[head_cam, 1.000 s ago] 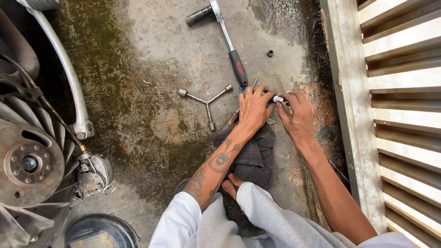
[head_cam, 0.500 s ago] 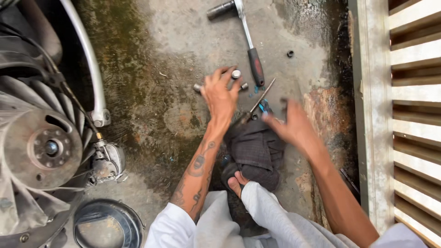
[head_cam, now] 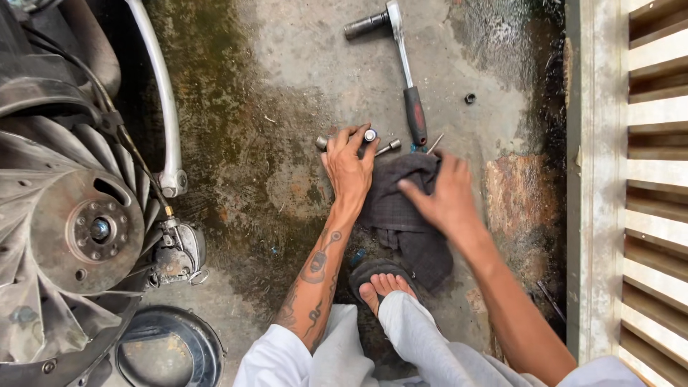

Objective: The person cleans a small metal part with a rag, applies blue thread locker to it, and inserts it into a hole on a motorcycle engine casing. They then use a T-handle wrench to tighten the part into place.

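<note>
Rough concrete floor, stained dark green with moss and damp, spreads under you, with a slatted metal shutter along its edge.

Your left hand lies palm down on a three-armed socket wrench. Its fingers are curled loosely over the hub, so only the steel socket ends poke out past your fingertips and thumb; whether you truly clamp it I cannot tell.

Your right hand rests just beside it, fingers spread flat and pressing on a crumpled dark grey rag, a soft woven cloth bunched between your two wrists.

Beyond your right fingertips lies a long ratchet handle of bright steel with a dark rubber grip and a socket at its head. A small black ring-shaped nut sits apart from it, farther out.

Well away from your left hand stands the finned, dusty engine fan housing with its round hub, a curved silver tube and a round black cover.

Your sandalled foot is just below the rag.
</note>
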